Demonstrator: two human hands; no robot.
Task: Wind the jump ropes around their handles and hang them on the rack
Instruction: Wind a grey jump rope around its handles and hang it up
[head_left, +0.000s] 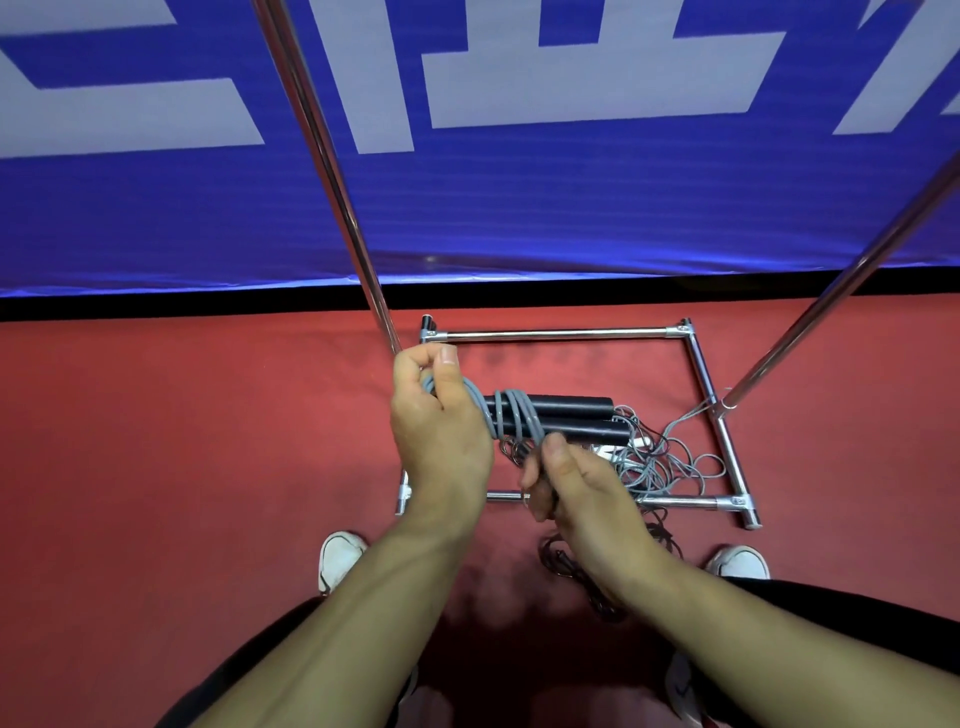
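Item: pair of black cylindrical foam-grip jump rope handles (561, 413), held side by side above the base of the chrome tube rack (556, 335), lying crosswise to the view. Several turns of grey plastic rope (511, 415) circle the handles near their left end.

Left hand (441, 426): fingers and thumb curled round the left end of the handles and the rope there, just in front of the rack's left upright pole (332, 166).

Right hand (566, 483): fingers curled, thumb on top, gripping a run of rope just below the wound turns. Whether this run is grey or dark, cannot tell; the fingers cover it.

Loose stock: a tangle of thin grey rope slack (670, 465) lies on the red floor (182, 441) inside the rack's base frame, under the right end of the handles. A dark braided cord (576, 571) lies on the floor nearer the person, outside the frame, between two white shoes (337, 558).

Stage, as judged: winding partly done; hanging not yet begun.

Risks, as judged:
- The slack lies in crossed loops; pulling it up fast could draw a knot tight or snag it on the base frame's right rail.
- The existing turns sit bunched at one end; slack tension from the right hand could let them slide off over the left fist.
- The dark cord near the feet could be trodden on or caught up.
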